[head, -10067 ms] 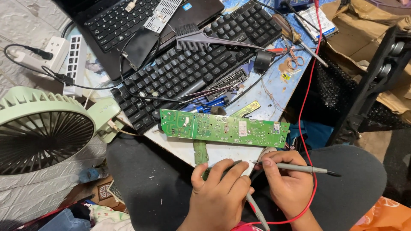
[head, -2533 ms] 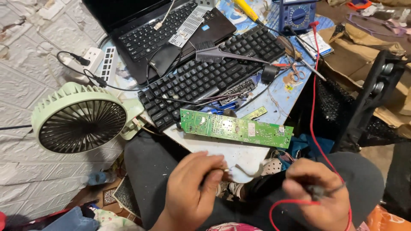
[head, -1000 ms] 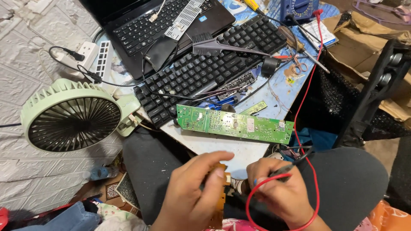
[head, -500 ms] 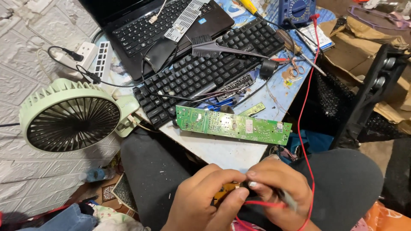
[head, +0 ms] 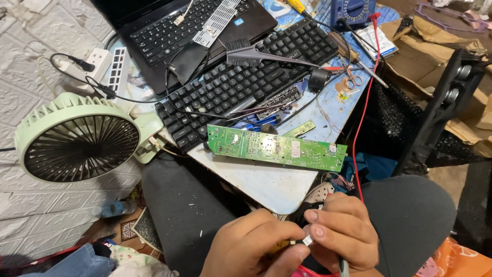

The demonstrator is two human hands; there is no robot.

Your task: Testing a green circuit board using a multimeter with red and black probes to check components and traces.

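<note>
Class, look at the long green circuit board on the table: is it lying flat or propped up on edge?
Lying flat. The green circuit board rests face up on the white table, its components and traces visible along its whole length, just in front of the black keyboard.

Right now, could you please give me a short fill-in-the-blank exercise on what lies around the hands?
1. The long circuit board on the table is ____ in colour.
2. The fan stands to the ____ of the black keyboard.
3. The left hand and right hand meet ____ the circuit board in the picture.

Missing words: green; left; below
</note>
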